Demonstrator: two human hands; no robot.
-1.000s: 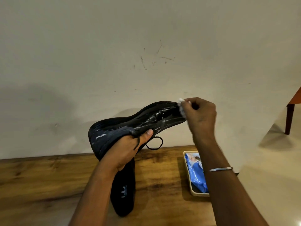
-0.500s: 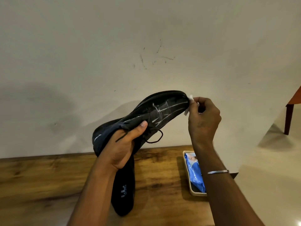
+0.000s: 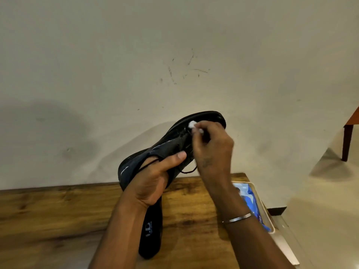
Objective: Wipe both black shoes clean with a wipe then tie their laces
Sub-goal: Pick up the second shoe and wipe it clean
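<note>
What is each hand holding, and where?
Left hand grips the black shoe around its middle; right hand pinches a wadded white wipe, mostly hidden inside the grip.

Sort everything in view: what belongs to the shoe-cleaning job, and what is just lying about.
In the job: black shoe in the left hand; white wipe pinched by the right hand; loose lace; other black shoe on the table; blue wipes pack in its tray.
Just there: wooden chair leg at far right; scuffed wall.
</note>
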